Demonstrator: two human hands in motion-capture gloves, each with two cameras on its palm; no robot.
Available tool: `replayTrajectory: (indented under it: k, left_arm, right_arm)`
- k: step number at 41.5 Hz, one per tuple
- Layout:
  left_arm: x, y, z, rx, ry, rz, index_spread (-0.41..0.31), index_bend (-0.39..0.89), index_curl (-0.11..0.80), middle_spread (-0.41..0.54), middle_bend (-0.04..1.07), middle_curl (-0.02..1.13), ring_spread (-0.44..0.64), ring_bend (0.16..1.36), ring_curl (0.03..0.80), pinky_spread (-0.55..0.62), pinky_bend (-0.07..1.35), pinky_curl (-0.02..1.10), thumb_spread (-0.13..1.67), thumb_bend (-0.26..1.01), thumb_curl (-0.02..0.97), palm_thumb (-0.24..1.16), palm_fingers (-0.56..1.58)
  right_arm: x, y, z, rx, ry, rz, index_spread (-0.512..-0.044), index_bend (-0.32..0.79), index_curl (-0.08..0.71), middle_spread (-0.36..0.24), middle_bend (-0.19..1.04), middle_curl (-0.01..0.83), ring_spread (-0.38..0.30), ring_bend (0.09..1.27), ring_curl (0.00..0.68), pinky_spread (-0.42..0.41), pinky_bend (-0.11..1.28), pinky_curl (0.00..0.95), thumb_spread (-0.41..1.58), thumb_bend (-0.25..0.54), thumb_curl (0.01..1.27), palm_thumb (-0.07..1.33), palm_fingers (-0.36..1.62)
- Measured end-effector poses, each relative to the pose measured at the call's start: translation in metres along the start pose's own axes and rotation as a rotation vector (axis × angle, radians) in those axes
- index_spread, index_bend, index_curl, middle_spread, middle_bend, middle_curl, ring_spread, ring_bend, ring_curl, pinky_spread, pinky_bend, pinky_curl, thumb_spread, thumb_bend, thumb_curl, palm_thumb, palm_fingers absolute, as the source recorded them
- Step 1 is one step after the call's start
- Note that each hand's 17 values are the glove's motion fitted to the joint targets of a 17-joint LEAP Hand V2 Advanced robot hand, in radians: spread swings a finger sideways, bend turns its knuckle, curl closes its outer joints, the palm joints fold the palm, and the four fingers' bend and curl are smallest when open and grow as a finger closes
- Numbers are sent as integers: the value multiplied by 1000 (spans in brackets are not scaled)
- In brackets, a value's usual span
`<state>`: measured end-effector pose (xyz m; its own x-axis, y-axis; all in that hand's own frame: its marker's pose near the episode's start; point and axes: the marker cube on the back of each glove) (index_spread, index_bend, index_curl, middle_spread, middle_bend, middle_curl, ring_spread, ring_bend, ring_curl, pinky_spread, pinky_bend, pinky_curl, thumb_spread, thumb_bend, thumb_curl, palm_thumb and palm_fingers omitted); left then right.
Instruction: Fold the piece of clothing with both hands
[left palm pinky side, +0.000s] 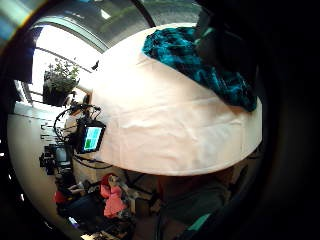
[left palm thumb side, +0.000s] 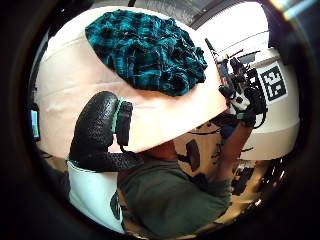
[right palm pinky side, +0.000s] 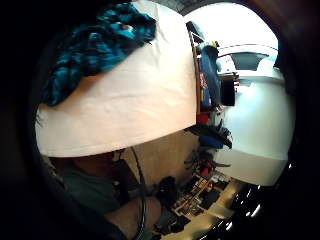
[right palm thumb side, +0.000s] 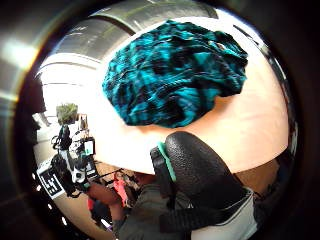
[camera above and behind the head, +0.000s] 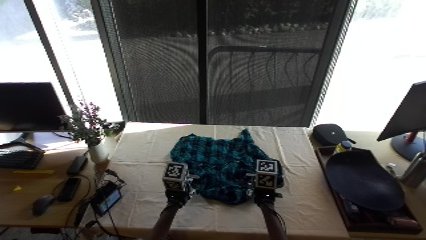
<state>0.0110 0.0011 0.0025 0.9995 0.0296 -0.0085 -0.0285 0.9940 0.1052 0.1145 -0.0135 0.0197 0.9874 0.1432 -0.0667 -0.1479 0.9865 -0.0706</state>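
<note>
Shirt (camera above and behind the head: 223, 167), teal plaid, soft and light, lies crumpled mid-table; I judge its near hem the place to pinch, though I cannot tell the grip of my left hand (camera above and behind the head: 178, 196) or right hand (camera above and behind the head: 266, 197).

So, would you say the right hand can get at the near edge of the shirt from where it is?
Probably yes: the right hand hovers by the shirt, with only bare tablecloth around.

An office-like workroom: a dark computer monitor (camera above and behind the head: 30, 106) and black keyboard (camera above and behind the head: 18, 159) on the left desk, tall screened windows (camera above and behind the head: 219, 60) beyond.
</note>
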Motion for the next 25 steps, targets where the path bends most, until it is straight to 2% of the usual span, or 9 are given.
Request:
replayTrajectory:
  k: [2, 6, 10, 14, 18, 22, 25]
  left_arm:
    - [7, 1, 16, -51, 38, 12, -99, 137, 253, 17, 184, 312, 165, 518, 278, 100, 673, 325, 1160, 11, 309, 439, 413]
    - [17, -8, 45, -69, 78, 46, -100, 138, 261, 17, 181, 321, 165, 517, 282, 101, 675, 330, 1164, -6, 318, 446, 408]
    - [25, -13, 80, -171, 68, 100, -94, 133, 266, 17, 182, 327, 166, 521, 286, 102, 674, 333, 1156, -14, 325, 449, 399]
    - [33, -18, 112, -297, -38, 206, -83, 116, 264, 27, 181, 333, 180, 520, 292, 116, 686, 340, 1153, -17, 331, 454, 354]
    - [35, -10, 105, -352, -191, 264, -60, 110, 259, 77, 178, 344, 249, 505, 297, 170, 705, 354, 1151, -11, 340, 475, 196]
    - [34, -26, 121, -292, -108, 312, -39, 114, 255, 111, 175, 336, 298, 509, 290, 201, 718, 349, 1185, -3, 339, 504, 144]
    - [35, -23, 126, -314, -47, 305, -37, 127, 255, 116, 185, 336, 317, 514, 284, 216, 721, 342, 1257, 14, 331, 528, 142]
  right_arm:
    - [12, -9, 12, -12, 3, 22, -411, 140, 246, 7, 180, 253, 139, 196, 137, 225, 678, 323, 1235, 53, 229, 296, -27]
    - [26, -25, 35, -32, -6, 25, -404, 138, 247, 9, 176, 259, 146, 200, 149, 224, 685, 329, 1204, 41, 246, 328, -24]
    - [27, -45, 63, -17, 12, -19, -402, 126, 243, 14, 178, 264, 150, 208, 162, 224, 703, 336, 1167, 30, 264, 366, -18]
    - [18, -63, 85, 38, 89, -123, -394, 114, 236, 20, 172, 266, 152, 240, 179, 202, 737, 348, 1137, 16, 277, 399, 2]
    - [1, -58, 81, 117, 126, -223, -400, 88, 219, 10, 178, 270, 145, 291, 200, 148, 778, 358, 1105, 4, 288, 434, 35]
    - [-13, -58, 67, 256, 74, -281, -413, 58, 190, -12, 195, 280, 80, 412, 236, 78, 796, 357, 1079, -10, 295, 455, 126]
    - [-15, -65, 65, 304, 45, -270, -418, 50, 172, -50, 212, 293, 11, 493, 266, 30, 802, 360, 1063, -18, 298, 461, 209]
